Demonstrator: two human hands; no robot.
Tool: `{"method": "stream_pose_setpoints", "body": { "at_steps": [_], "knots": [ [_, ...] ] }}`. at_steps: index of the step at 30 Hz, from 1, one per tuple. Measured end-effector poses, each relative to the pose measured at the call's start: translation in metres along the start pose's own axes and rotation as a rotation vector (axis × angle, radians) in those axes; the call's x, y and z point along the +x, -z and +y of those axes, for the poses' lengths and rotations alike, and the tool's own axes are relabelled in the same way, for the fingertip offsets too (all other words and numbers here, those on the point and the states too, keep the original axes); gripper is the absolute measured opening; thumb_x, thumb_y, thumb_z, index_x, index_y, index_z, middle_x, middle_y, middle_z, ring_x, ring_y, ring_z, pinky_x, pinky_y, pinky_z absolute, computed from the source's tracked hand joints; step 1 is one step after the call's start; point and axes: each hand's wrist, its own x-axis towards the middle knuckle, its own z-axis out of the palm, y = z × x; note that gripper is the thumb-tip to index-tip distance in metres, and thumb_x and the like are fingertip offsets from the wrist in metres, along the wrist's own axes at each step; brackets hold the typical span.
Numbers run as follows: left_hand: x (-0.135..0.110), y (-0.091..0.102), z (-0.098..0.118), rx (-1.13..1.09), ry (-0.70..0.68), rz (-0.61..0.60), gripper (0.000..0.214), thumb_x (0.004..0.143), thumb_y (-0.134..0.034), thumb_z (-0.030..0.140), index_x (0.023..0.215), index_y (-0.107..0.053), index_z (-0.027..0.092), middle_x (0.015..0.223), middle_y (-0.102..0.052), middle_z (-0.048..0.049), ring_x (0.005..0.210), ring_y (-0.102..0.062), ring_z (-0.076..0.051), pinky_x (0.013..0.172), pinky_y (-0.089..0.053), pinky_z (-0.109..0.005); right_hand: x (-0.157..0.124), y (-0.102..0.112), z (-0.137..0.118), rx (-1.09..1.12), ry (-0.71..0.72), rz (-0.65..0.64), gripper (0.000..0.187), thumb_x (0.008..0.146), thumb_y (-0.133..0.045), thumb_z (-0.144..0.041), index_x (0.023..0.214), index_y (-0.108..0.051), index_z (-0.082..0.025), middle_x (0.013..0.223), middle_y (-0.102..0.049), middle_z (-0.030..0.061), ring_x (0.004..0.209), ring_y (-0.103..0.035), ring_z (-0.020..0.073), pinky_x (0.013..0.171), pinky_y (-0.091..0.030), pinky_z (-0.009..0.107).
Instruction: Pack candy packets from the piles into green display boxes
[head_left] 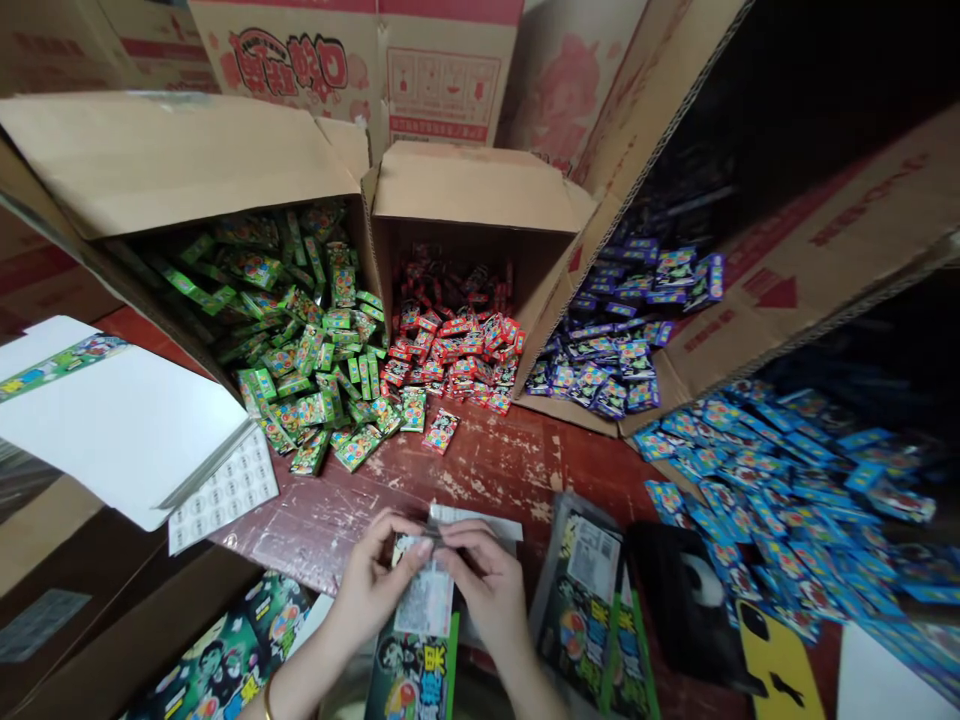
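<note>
Both hands are working at the top edge of a printed plastic bag [420, 625] at the bottom middle of the view, over a worn red table [495, 465]. The left hand [371, 585] is pinching the bag's mouth from the left, fingers closed on the edge. The right hand [487, 585] is pinching it from the right, its fingertips meeting the left ones at the top. To do this well, I judge both pinches should be staying level and close, so the thin film is not twisting or slipping.

Both wrists are coming up from the bottom edge, palms turned inward toward each other.

Beyond are lying 4 open cartons spilling small packets: green packets [307, 340], red packets [457, 340], purple packets [615, 350] and blue packets [780, 470]. A sticker sheet [225, 490] is lying at the left.
</note>
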Motion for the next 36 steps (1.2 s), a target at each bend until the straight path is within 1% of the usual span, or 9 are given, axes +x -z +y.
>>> {"method": "stream_pose_setpoints", "body": {
  "at_steps": [7, 13, 16, 19, 22, 26, 31, 34, 36],
  "knots": [
    [0.008, -0.002, -0.001, -0.048, 0.166, 0.019, 0.029, 0.080, -0.065, 0.045, 0.084, -0.067, 0.016, 0.072, -0.071, -0.0047, 0.063, -0.065, -0.018, 0.058, -0.050, -0.026, 0.010, 0.015, -0.001, 0.183, -0.424, -0.049, 0.033, 0.068, -0.085, -0.046, 0.085, -0.076, -0.020, 0.084, -0.072, 0.0065, 0.079, -0.063, 0.0236, 0.075, -0.049, 0.033],
    [-0.003, -0.014, 0.017, 0.009, 0.125, 0.026, 0.026, 0.070, -0.077, 0.038, 0.086, -0.069, 0.018, 0.085, -0.072, -0.0044, 0.080, -0.064, -0.019, 0.072, -0.048, -0.026, 0.009, 0.027, -0.012, 0.112, -0.365, -0.054, 0.031, 0.067, -0.086, -0.048, 0.080, -0.076, -0.022, 0.079, -0.071, 0.0039, 0.073, -0.060, 0.0201, 0.069, -0.047, 0.029],
    [0.000, -0.013, 0.021, 0.004, 0.154, -0.011, 0.029, 0.076, -0.068, 0.045, 0.085, -0.068, 0.017, 0.077, -0.071, -0.0037, 0.068, -0.062, -0.017, 0.061, -0.046, -0.025, 0.009, 0.027, -0.016, 0.107, -0.343, -0.062, 0.030, 0.066, -0.087, -0.046, 0.081, -0.077, -0.023, 0.081, -0.072, 0.0042, 0.076, -0.061, 0.0202, 0.072, -0.047, 0.029],
    [0.005, -0.010, 0.019, 0.022, 0.164, -0.055, 0.033, 0.078, -0.064, 0.049, 0.078, -0.068, 0.016, 0.065, -0.066, -0.0023, 0.056, -0.057, -0.016, 0.051, -0.041, -0.024, 0.012, 0.027, -0.013, 0.165, -0.417, -0.069, 0.031, 0.065, -0.087, -0.046, 0.080, -0.076, -0.021, 0.080, -0.072, 0.0047, 0.075, -0.061, 0.0202, 0.072, -0.047, 0.029],
    [0.004, -0.010, 0.015, 0.059, 0.112, -0.081, 0.031, 0.082, -0.061, 0.045, 0.073, -0.068, 0.017, 0.072, -0.065, -0.0039, 0.067, -0.059, -0.018, 0.060, -0.043, -0.026, 0.015, 0.026, -0.009, 0.230, -0.508, -0.105, 0.036, 0.063, -0.087, -0.050, 0.077, -0.075, -0.020, 0.073, -0.069, 0.0042, 0.069, -0.061, 0.0198, 0.065, -0.048, 0.029],
    [-0.005, -0.013, 0.008, 0.057, 0.059, -0.088, 0.016, 0.083, -0.064, 0.037, 0.085, -0.065, 0.021, 0.093, -0.069, -0.0046, 0.093, -0.062, -0.023, 0.084, -0.044, -0.031, 0.013, 0.023, -0.009, 0.105, -0.289, -0.164, 0.028, 0.070, -0.083, -0.046, 0.074, -0.072, -0.020, 0.081, -0.069, 0.0052, 0.079, -0.062, 0.0226, 0.074, -0.049, 0.032],
    [-0.005, -0.011, -0.011, 0.041, 0.106, -0.054, 0.019, 0.082, -0.065, 0.039, 0.086, -0.062, 0.021, 0.088, -0.071, -0.0038, 0.085, -0.064, -0.022, 0.078, -0.047, -0.032, 0.015, 0.032, 0.001, -0.132, -0.129, -0.252, 0.018, 0.082, -0.071, -0.040, 0.086, -0.071, -0.022, 0.091, -0.067, 0.0068, 0.088, -0.062, 0.0252, 0.078, -0.050, 0.035],
    [0.004, -0.008, -0.028, 0.032, 0.135, -0.035, 0.024, 0.081, -0.065, 0.043, 0.086, -0.062, 0.020, 0.091, -0.071, -0.0047, 0.085, -0.064, -0.022, 0.077, -0.048, -0.032, 0.033, 0.044, 0.013, -0.395, -0.001, -0.170, 0.021, 0.086, -0.063, -0.041, 0.093, -0.071, -0.022, 0.101, -0.063, 0.0096, 0.090, -0.059, 0.0265, 0.078, -0.049, 0.037],
    [0.009, -0.007, -0.038, 0.022, 0.150, -0.040, 0.026, 0.079, -0.066, 0.045, 0.084, -0.062, 0.019, 0.093, -0.072, -0.0053, 0.087, -0.064, -0.023, 0.078, -0.048, -0.032, 0.049, 0.048, 0.021, -0.480, 0.037, -0.129, 0.021, 0.085, -0.060, -0.038, 0.090, -0.072, -0.021, 0.095, -0.062, 0.0088, 0.081, -0.057, 0.0243, 0.074, -0.048, 0.036]
  ]
}}
